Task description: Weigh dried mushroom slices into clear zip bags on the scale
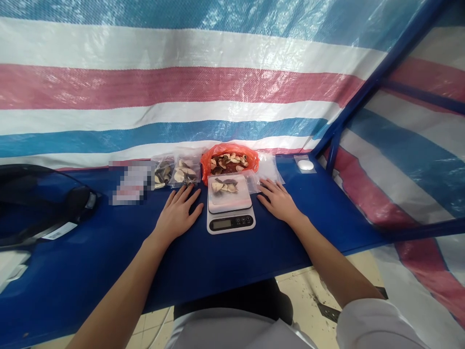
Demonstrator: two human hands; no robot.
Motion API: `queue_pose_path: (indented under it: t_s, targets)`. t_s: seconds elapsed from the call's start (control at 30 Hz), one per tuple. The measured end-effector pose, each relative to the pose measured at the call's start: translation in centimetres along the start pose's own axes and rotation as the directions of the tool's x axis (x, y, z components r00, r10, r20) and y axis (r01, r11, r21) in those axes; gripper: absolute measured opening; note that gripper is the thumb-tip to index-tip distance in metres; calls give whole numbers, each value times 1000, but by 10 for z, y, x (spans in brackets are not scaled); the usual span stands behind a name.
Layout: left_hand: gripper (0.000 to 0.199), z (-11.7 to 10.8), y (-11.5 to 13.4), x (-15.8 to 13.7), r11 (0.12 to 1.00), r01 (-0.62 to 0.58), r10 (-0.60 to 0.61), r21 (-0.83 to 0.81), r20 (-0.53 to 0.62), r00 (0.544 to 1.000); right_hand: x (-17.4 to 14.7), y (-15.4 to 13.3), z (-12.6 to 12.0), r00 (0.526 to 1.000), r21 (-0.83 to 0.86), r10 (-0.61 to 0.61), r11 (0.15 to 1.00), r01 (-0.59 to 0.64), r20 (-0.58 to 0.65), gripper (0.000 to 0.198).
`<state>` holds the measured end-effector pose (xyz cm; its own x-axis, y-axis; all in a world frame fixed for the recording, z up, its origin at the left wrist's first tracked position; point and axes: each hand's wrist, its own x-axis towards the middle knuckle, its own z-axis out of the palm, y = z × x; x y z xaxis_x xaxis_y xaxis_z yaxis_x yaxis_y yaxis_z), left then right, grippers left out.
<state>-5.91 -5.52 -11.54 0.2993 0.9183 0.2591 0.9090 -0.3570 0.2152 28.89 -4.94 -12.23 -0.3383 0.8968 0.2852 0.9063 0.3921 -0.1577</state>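
Observation:
My left hand [179, 211] lies flat on the blue table, fingers spread, left of a white kitchen scale [231, 228]. On the scale rests a clear bag of dried mushroom slices [224, 186]. My right hand [278, 199] is flat on the other side, its fingertips by some clear plastic bags [269, 169]. Behind the scale stands an open red plastic bag [205, 162] with loose dried mushroom slices [232, 160] in it. Two clear bags of slices, one nearer [184, 172] and one further left [163, 172], lie beyond my left fingertips. Neither hand holds anything.
A blurred-out packet [131, 183] lies left of the bags. At the far left are a black object with a curved rim [87, 201] and a white item [12, 264]. A white oval object [305, 165] sits at the back right. Striped sheeting [181, 87] and a blue frame [363, 97] enclose the table.

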Motion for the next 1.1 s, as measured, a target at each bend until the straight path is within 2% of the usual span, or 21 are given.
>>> queue_pose_path:
  t_s: [0.3,0.43,0.57,0.7,0.83,0.93,1.0,1.1]
  targets:
    - [56,-1,3,0,999,10,-10,45,0,1000,0,0,-3,1000,-1,-12,1000,12,-8,42]
    - [51,-4,5,2,1000,-29,28,-9,-113,993,0,1,-9,997,100,23,995,-15,-80,39]
    - [42,-11,12,7,988,-126,100,-89,-257,961,5,0,-17,979,322,134,944,-78,-155,36]
    - [37,-15,25,17,960,-247,192,-130,-336,922,16,-6,-23,954,592,278,790,-161,-110,34]
    - [36,-14,36,28,924,-341,272,-173,-329,904,30,-13,-22,920,825,391,527,-205,-22,39]
    - [35,-11,40,32,906,-379,315,-187,-301,900,40,-17,-20,915,913,402,355,-200,44,44]
    - [35,-10,42,33,907,-380,321,-181,-288,902,44,-17,-20,918,932,391,300,-201,72,47]
    - [33,-12,43,33,917,-363,307,-164,-291,906,50,-17,-21,920,936,382,283,-210,91,48]
